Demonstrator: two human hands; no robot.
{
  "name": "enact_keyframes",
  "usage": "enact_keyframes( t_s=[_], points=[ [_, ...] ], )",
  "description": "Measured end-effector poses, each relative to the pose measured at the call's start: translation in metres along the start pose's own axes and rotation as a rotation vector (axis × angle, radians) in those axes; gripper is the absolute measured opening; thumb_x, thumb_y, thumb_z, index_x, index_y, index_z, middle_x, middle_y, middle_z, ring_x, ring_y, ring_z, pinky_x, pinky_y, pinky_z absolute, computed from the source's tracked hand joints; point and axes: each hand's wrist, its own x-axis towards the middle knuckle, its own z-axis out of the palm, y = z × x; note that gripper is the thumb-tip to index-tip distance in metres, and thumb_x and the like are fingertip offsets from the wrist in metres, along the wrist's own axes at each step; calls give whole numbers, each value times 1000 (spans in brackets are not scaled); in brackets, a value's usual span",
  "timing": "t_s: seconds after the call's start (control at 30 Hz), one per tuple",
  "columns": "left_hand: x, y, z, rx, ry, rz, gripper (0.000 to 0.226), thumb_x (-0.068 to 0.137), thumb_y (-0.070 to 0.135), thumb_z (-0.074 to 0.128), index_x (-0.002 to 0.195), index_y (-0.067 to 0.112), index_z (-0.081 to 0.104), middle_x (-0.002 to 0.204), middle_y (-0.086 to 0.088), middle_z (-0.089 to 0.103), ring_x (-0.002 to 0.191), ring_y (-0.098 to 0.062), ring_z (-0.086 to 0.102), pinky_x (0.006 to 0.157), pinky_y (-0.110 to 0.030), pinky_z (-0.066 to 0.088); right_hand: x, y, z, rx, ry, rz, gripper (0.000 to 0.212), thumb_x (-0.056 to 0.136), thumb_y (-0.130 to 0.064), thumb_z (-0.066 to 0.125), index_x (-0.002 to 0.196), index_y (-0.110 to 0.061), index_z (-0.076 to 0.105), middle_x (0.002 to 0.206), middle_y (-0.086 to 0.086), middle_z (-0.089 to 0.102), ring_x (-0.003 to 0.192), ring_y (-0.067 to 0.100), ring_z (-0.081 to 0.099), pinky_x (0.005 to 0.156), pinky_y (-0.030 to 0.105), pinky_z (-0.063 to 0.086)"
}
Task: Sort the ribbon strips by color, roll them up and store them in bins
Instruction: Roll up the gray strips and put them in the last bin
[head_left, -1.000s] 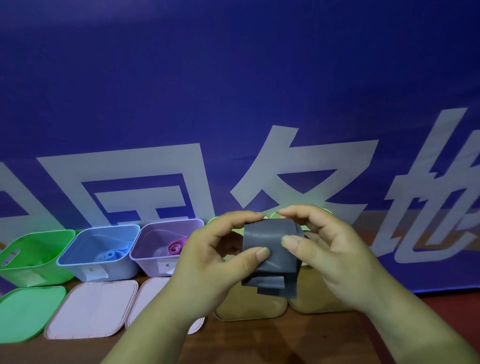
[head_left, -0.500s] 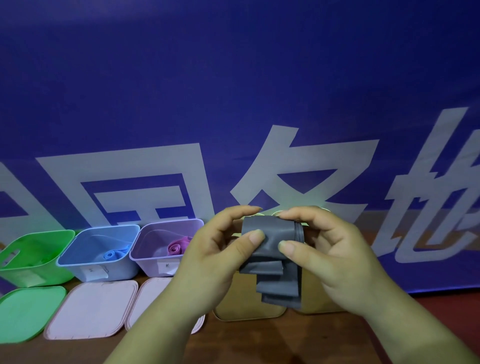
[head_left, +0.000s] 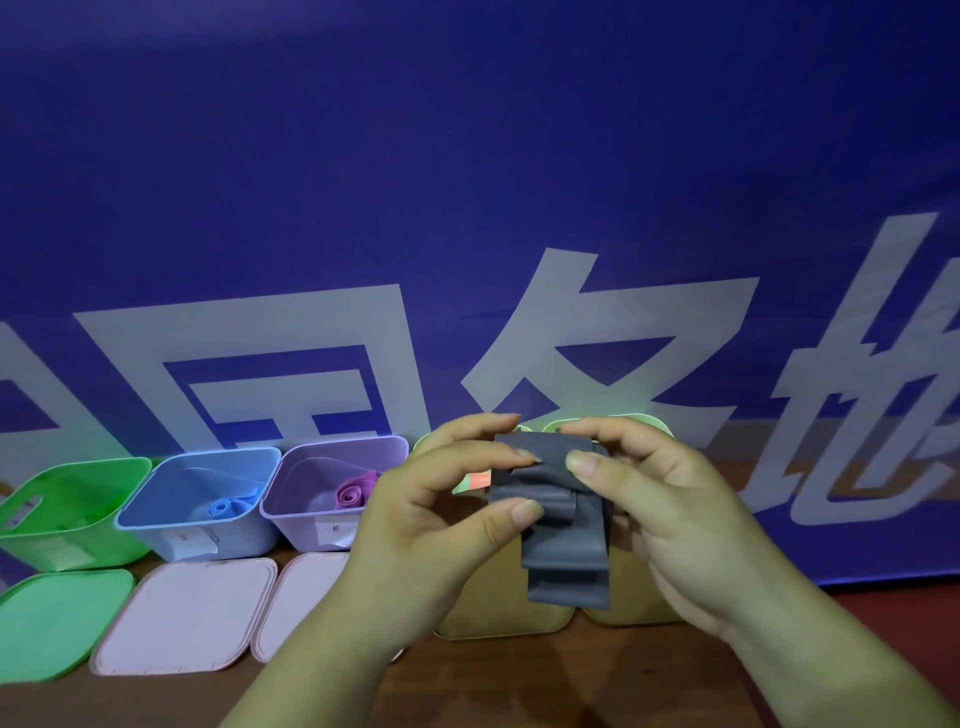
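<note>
A grey ribbon strip (head_left: 556, 499), partly rolled with loose folds hanging down, is held above the tan lids (head_left: 498, 608).

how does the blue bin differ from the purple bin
The blue bin is light blue and holds a blue ribbon; the purple bin is lilac and holds a pink roll. The blue bin shows whole; a hand covers the purple bin's right end. Both are open and labelled in front.
</note>
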Motion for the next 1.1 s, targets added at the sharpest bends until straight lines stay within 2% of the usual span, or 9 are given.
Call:
enact_keyframes(
  t_s=[0.13,0.2,0.33,0.5,0.67,0.73,0.9,1.0,1.1],
  points=[
    [1,-4,-1,22,79,-32,15,69,30,79,83,31,77,113,2,68,112,-28,63,89,-51,54,-3,1,4,-80,4,1,34,77,-22,68,110,-20,71,96,4,76,89,18,73,70,25,56],
    [0,-4,-1,29,82,-53,16,67,32,80,83,30,78,111,3,69,110,-27,64,92,-53,52,-4,3,5,-49,9,25,29,83,-14,66,111,-17,70,92,3,76,85,16,73,66,22,55],
    [-3,-4,0,30,87,-84,20,65,32,80,85,28,79,109,2,71,107,-24,65,89,-46,55,-8,4,5,-29,-3,72,24,90,-8,61,112,-14,68,83,-1,76,77,10,72,61,18,54],
    [-12,-3,2,-7,53,-92,24,67,29,79,91,30,77,117,2,69,106,-14,64,79,-23,53,-13,8,5,-33,45,99,24,83,-17,66,107,-15,70,93,10,76,80,20,73,66,27,58],
    [-26,-8,-1,-31,-54,-73,47,72,15,80,115,31,69,133,0,58,132,-24,49,94,-29,51,-15,17,11,-5,100,138,35,74,-27,68,107,-15,71,102,20,73,86,29,71,74,39,56],
    [-31,-8,-7,-47,-95,-95,54,71,11,82,119,31,66,137,1,53,133,-24,48,93,-30,52,-15,19,16,16,103,166,30,78,-23,68,107,-14,71,104,20,72,87,30,70,74,42,58],
    [-35,-16,-22,42,-109,-100,55,70,7,84,114,35,66,132,3,54,126,-28,53,89,-32,55,-17,28,31,66,102,236,38,72,-28,67,107,-13,72,109,21,72,106,40,67,94,57,50],
    [-36,-24,-31,27,-51,-93,46,68,13,84,105,35,69,122,3,58,122,-28,56,85,-32,56,-15,33,42,59,105,260,38,74,-28,66,108,-12,71,107,18,73,105,36,68,93,51,53],
    [-37,-32,-45,-51,-21,-132,42,66,13,85,103,29,71,118,-2,61,118,-28,58,86,-36,56,-9,40,55,-59,118,222,29,76,-31,66,100,-18,74,101,7,76,93,18,71,81,33,58]
  ],
)
